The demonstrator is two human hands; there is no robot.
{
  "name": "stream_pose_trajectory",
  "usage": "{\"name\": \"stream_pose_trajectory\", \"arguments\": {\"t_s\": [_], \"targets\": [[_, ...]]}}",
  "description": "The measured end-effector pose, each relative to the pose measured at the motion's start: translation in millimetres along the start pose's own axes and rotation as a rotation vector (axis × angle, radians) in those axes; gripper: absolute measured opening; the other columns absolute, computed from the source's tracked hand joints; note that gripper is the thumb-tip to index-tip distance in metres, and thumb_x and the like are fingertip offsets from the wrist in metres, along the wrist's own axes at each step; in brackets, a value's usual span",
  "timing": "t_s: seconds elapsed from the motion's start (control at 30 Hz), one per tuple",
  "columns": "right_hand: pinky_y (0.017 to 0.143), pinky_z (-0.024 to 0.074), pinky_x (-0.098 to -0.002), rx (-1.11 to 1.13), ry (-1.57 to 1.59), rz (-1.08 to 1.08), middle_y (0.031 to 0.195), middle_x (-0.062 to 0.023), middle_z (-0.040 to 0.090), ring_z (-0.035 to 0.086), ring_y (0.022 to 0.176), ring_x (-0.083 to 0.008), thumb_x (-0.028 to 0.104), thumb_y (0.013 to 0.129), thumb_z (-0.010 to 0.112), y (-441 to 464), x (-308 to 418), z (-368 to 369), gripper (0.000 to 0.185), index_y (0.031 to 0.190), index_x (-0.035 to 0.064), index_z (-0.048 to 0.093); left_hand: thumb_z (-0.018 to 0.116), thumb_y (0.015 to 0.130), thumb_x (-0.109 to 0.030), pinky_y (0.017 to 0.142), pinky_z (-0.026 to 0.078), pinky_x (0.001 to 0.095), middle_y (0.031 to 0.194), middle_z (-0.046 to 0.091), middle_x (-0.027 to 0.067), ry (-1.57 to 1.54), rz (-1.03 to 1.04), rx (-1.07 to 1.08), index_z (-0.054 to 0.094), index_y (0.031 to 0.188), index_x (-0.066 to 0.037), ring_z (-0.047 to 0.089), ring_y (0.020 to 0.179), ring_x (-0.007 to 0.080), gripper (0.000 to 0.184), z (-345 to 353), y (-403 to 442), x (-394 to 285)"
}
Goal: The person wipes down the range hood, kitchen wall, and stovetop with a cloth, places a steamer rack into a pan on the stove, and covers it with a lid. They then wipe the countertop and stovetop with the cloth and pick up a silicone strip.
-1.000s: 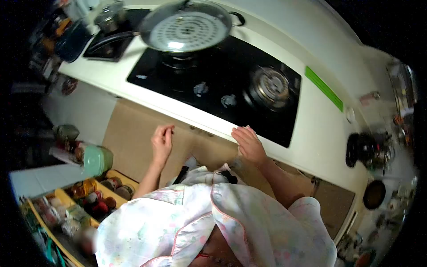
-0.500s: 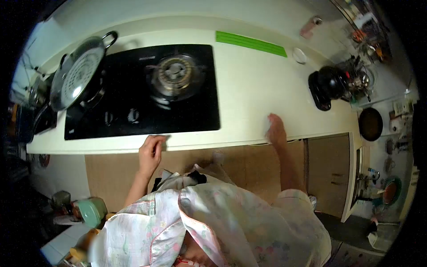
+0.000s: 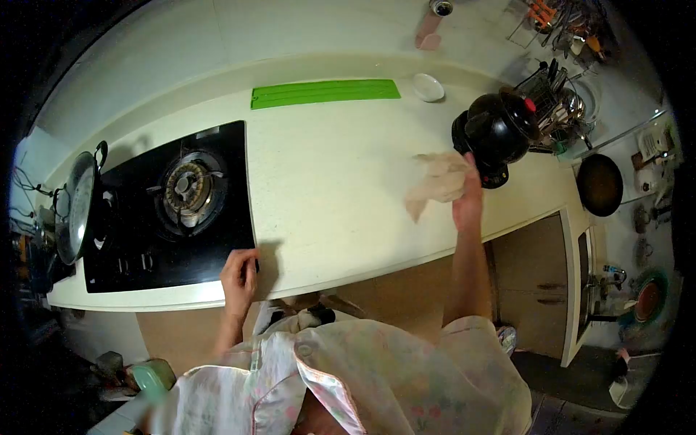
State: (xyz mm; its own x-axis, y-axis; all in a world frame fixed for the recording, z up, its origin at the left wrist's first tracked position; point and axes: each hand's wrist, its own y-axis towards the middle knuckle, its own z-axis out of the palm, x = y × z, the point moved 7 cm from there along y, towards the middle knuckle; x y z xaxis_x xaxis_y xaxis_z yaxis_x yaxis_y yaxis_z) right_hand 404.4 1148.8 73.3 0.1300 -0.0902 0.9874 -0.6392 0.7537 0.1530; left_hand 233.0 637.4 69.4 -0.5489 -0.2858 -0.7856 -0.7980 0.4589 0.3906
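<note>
My left hand (image 3: 239, 274) is at the front right corner of the black gas stove (image 3: 167, 246), by the counter's front edge. Its fingers are curled in, and whatever they may hold is hidden. Over the white counter (image 3: 341, 188), my right hand (image 3: 467, 196) is lifted just in front of a black round pot (image 3: 500, 129) on a dark base. A pale beige, smeared shape (image 3: 438, 180) spreads left from that hand; I cannot tell whether it is moving fingers or a thin cloth. Contact between the right hand and the pot cannot be made out.
A green strip mat (image 3: 326, 93) and a small white dish (image 3: 428, 88) lie along the back. On the far left stands a metal steamer pan (image 3: 78, 210). Utensils (image 3: 569, 105) crowd the right corner, and a dark frying pan (image 3: 600, 185) hangs beyond.
The view has turned rightward, so the stove sits further left. My right hand has moved up and forward to the black pot, with the pale smear beside it. My left hand stays curled.
</note>
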Motion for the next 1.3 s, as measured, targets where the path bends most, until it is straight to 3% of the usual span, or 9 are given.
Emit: {"name": "stream_pose_trajectory", "arguments": {"t_s": [0.07, 0.17, 0.27, 0.57, 0.67, 0.73, 0.83, 0.97, 1.3], "targets": [[0.106, 0.0418, -0.036, -0.173, -0.213, 0.151, 0.132, -0.0112, 0.058, 0.055, 0.121, -0.0199, 0.024, 0.104, 0.049, 9.9, -52.1, -23.4, 0.036, 0.129, -0.0018, 0.053, 0.056, 0.087, 0.01, 0.064, 0.048, 0.0277, 0.088, 0.064, 0.0128, -0.02, 0.059, 0.074, 0.065, 0.1, -0.001, 0.062, 0.072, 0.0213, 0.019, 16.3, 15.9, -12.3], [0.104, 0.044, -0.0377, -0.171, 0.473, 0.237, 0.127, -0.0097, 0.061, 0.057, 0.118, -0.0209, 0.026, 0.103, 0.052, -6.8, -22.3, 14.7, 0.033, 0.124, 0.0006, 0.055, 0.057, 0.087, 0.008, 0.061, 0.047, 0.0278, 0.089, 0.064, 0.0122, -0.057, 0.081, 0.198, 0.065, 0.099, -0.002, 0.06, 0.069, 0.0207, 0.018, 42.4, 35.2, -22.5], [0.104, 0.0439, -0.0407, -0.216, 0.532, 0.263, 0.129, -0.01, 0.06, 0.056, 0.119, -0.0235, 0.03, 0.103, 0.051, -17.6, -1.0, 24.2, 0.039, 0.129, 0.001, 0.053, 0.058, 0.087, 0.007, 0.059, 0.047, 0.0287, 0.088, 0.063, 0.0123, -0.071, 0.053, 0.289, 0.066, 0.1, -0.002, 0.06, 0.067, 0.0214, 0.018, 52.4, 44.1, -14.8], [0.106, 0.0416, -0.0454, 0.396, 0.678, 0.218, 0.136, -0.0142, 0.055, 0.053, 0.123, -0.0282, 0.027, 0.105, 0.046, -54.5, 86.5, 139.8, 0.042, 0.137, 0.0006, 0.048, 0.06, 0.087, 0.003, 0.061, 0.049, 0.033, 0.087, 0.062, 0.0137, -0.057, 0.061, 0.211, 0.065, 0.097, -0.001, 0.062, 0.069, 0.0272, 0.012, 39.4, 58.1, 27.9], [0.106, 0.0424, -0.0445, 0.562, -0.411, 0.35, 0.135, -0.0173, 0.055, 0.053, 0.126, -0.0288, 0.02, 0.103, 0.049, -70.4, -7.5, 186.7, 0.039, 0.137, 0.0016, 0.051, 0.059, 0.088, 0.003, 0.062, 0.049, 0.0334, 0.086, 0.061, 0.0137, -0.074, -0.012, 0.102, 0.065, 0.099, -0.002, 0.061, 0.07, 0.0276, 0.013, 28.3, 49.6, 41.0], [0.108, 0.0397, -0.045, 0.78, -0.368, 0.294, 0.138, -0.0166, 0.053, 0.049, 0.13, -0.0273, 0.02, 0.101, 0.052, -104.4, -12.0, 282.2, 0.04, 0.137, 0.0017, 0.051, 0.059, 0.088, 0.004, 0.063, 0.05, 0.0325, 0.087, 0.062, 0.0137, -0.065, -0.046, 0.037, 0.065, 0.103, -0.002, 0.062, 0.072, 0.0272, 0.017, 20.3, 48.0, 40.6], [0.117, 0.0234, -0.0482, 1.22, -0.903, -0.81, 0.15, -0.0123, 0.043, 0.032, 0.144, -0.0246, 0.025, 0.099, 0.051, -152.6, -33.8, 358.3, 0.046, 0.14, 0.0029, 0.048, 0.058, 0.089, 0.006, 0.063, 0.05, 0.0315, 0.088, 0.063, 0.0137, -0.034, -0.085, -0.111, 0.065, 0.104, -0.002, 0.062, 0.072, 0.0264, 0.018, 9.5, 46.3, 36.0], [0.117, 0.0206, -0.0488, 0.981, -0.957, -0.939, 0.148, -0.0102, 0.045, 0.032, 0.142, -0.0264, 0.029, 0.097, 0.05, -95.9, -59.6, 409.0, 0.048, 0.138, 0.0042, 0.051, 0.058, 0.09, 0.005, 0.067, 0.052, 0.0306, 0.089, 0.064, 0.014, 0.005, -0.31, -0.199, 0.066, 0.103, -0.002, 0.064, 0.075, 0.0258, 0.017, -1.6, 30.7, 33.1], [0.114, 0.0244, -0.046, 0.622, -1.011, -0.848, 0.146, -0.0101, 0.047, 0.038, 0.137, -0.0257, 0.034, 0.095, 0.051, 49.8, -82.4, 458.3, 0.05, 0.134, 0.0039, 0.053, 0.058, 0.089, 0.003, 0.066, 0.049, 0.0328, 0.092, 0.062, 0.0156, 0.151, -0.188, -0.182, 0.062, 0.109, -0.002, 0.062, 0.073, 0.0264, 0.021, 23.3, 114.6, 27.4]]}}
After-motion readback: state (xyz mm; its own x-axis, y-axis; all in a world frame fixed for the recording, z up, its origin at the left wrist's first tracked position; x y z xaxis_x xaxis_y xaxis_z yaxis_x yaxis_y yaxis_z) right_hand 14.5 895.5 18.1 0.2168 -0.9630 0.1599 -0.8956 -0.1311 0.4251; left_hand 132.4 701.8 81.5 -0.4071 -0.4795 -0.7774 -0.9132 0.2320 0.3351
